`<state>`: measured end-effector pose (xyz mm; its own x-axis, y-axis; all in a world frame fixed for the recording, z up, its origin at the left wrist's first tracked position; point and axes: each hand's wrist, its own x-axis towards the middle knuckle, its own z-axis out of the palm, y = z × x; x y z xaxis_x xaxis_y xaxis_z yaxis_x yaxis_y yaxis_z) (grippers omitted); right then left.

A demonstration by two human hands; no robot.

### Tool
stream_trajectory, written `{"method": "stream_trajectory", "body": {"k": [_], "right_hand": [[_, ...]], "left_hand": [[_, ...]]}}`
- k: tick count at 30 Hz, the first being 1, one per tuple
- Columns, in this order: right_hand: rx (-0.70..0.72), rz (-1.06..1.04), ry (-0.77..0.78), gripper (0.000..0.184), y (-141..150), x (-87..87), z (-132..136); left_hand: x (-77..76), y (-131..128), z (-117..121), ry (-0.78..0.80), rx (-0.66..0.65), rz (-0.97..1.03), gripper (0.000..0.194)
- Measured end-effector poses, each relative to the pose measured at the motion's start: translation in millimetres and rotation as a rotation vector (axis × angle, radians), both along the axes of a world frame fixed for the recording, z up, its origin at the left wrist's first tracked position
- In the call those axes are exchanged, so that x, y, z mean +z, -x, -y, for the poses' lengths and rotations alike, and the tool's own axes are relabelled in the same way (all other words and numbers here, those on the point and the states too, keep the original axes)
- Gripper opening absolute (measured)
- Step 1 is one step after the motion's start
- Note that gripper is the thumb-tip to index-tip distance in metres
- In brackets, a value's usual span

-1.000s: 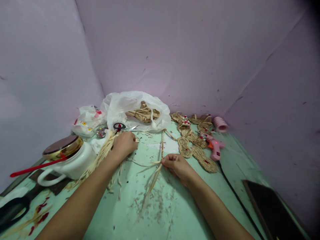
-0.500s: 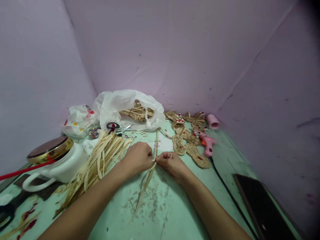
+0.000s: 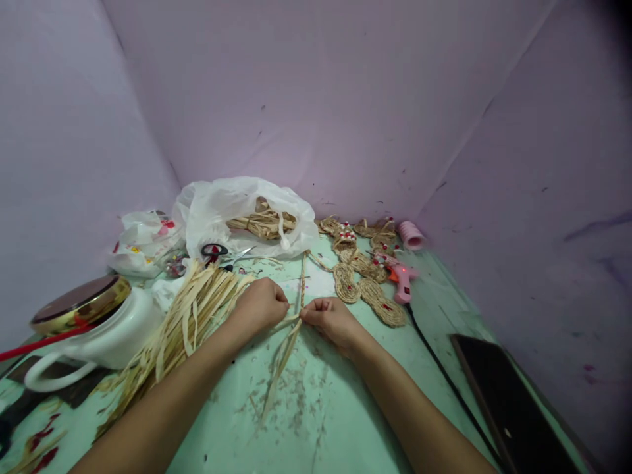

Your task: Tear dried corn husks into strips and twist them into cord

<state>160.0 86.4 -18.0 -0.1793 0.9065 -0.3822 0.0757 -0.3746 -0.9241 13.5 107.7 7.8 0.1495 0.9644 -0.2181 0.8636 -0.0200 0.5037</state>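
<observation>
A thin braided raffia cord (image 3: 303, 280) runs along the table away from me. My right hand (image 3: 332, 324) pinches its near end between thumb and fingers. Loose raffia strands (image 3: 282, 372) hang from that point toward me. My left hand (image 3: 261, 304) is closed just left of the braid, and a pale strand stretches from the pinch point to it; the fingertips are partly hidden. Beside my left forearm lies a thick bundle of raffia strips (image 3: 190, 309). Coiled braided pieces with red and white beads (image 3: 382, 303) lie beyond my right hand.
A pink glue gun (image 3: 403, 284) with a black cord lies right, near a pink ribbed spool (image 3: 411, 235) and a dark flat slab (image 3: 513, 401). Scissors (image 3: 214, 250) lie before a white plastic bag (image 3: 207, 204). A white pot (image 3: 126, 329) stands left.
My left hand has drawn slightly left from the braid, and a strand now shows stretched between the hands. My right hand keeps its pinch. The whole view has shifted a little.
</observation>
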Motion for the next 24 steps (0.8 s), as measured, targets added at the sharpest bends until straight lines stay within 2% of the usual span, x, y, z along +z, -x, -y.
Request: {"method": "stream_trajectory", "body": {"k": [10, 14, 17, 20, 24], "right_hand": [[-0.014, -0.027, -0.018, 0.011, -1.0, -6.6, -0.6], [-0.027, -0.055, -0.037, 0.011, -0.2, -9.2, -1.0], [-0.023, -0.060, -0.048, 0.010, 0.2, -13.0, -1.9], [-0.016, -0.103, -0.075, 0.010, 0.2, -15.9, -3.0], [-0.010, -0.166, -0.038, 0.011, 0.2, -13.0, -2.4]], "left_hand": [[12.7, -4.1, 9.1, 0.148, -0.036, 0.052, 0.017], [3.4, -3.0, 5.8, 0.130, -0.059, 0.146, 0.015], [-4.4, -4.5, 2.9, 0.142, -0.026, 0.195, 0.012], [-2.7, -7.7, 3.2, 0.246, 0.063, 0.276, 0.008], [8.2, -10.3, 6.9, 0.464, 0.134, 0.432, 0.014]]}}
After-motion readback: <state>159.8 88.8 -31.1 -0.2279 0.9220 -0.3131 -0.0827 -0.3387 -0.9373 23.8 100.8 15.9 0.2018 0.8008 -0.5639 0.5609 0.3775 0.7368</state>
